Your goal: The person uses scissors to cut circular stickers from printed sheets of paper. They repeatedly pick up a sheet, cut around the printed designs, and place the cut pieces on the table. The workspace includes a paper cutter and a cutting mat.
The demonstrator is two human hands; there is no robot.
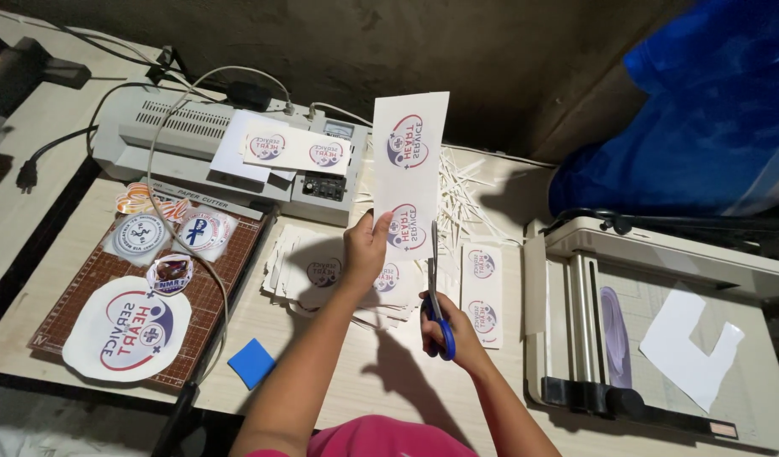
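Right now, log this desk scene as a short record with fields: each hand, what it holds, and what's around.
left hand: holds up a white printed sticker strip
right hand: grips blue-handled scissors, blades at the strip's lower edge
under hands: stack of cut sticker sheets
behind: grey laminator, paper offcuts
left side: brown cutting mat with round stickers
right side: paper trimmer

1. I'm looking at a pale table (381, 381).
2. On it: grey laminator (195, 140), brown cutting mat (224, 279), blue square pad (252, 363), white paper trimmer (660, 338), sticker sheets (309, 271), paper offcuts (470, 190).
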